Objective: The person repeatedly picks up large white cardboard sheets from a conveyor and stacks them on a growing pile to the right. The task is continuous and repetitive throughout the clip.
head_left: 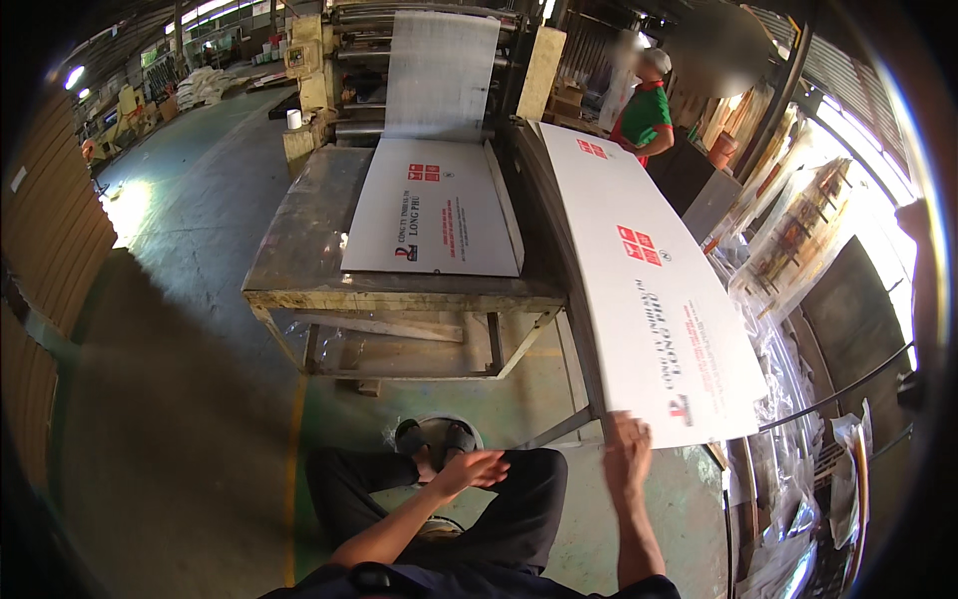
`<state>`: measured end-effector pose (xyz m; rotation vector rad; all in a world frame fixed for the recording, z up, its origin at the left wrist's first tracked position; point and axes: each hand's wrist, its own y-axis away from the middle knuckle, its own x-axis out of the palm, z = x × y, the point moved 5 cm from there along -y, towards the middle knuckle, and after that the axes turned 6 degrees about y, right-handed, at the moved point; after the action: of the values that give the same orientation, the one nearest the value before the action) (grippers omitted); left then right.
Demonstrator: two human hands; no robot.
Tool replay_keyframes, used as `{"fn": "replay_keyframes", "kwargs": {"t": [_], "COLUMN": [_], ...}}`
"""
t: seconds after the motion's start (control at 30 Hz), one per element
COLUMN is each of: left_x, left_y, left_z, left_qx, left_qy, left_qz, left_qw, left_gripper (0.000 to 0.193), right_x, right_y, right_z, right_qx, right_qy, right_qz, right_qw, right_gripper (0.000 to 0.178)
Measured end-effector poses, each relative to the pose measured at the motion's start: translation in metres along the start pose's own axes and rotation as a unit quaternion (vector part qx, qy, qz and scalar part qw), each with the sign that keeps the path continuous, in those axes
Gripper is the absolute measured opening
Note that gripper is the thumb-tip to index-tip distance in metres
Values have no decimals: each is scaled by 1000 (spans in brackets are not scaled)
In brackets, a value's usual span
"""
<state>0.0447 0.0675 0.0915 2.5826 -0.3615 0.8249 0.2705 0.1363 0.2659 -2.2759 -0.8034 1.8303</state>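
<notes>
My right hand (628, 454) is closed on the near left corner of a long white printed sheet (649, 299). Red and black print marks this sheet, which lies along a narrow stand on the right. Above my lap, my left hand (473, 471) has its fingers stretched out and holds nothing. A second white sheet (374, 215) with similar print lies on the metal table (399, 299) in front of me, apart from both hands. Behind it, a pale translucent sheet (439, 75) hangs down from the rollers.
A roller machine (539, 70) stands behind the table. At the far right, a person in a green and red shirt (644, 118) stands beyond the long sheet. Clear plastic wrapping (788, 429) fills the right side. Brown stacked boards (50, 200) rise at the left.
</notes>
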Motion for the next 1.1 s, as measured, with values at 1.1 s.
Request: {"fn": "replay_keyframes", "kwargs": {"t": [1.1], "left_x": [-214], "left_y": [242], "left_z": [-13], "left_qx": [210], "left_qy": [-36], "left_qz": [-378], "left_qw": [901], "left_gripper": [71], "right_x": [156], "right_y": [43], "right_z": [35], "right_qx": [99], "right_qy": [-450], "right_qz": [161], "right_qw": [873], "right_gripper": [73]}}
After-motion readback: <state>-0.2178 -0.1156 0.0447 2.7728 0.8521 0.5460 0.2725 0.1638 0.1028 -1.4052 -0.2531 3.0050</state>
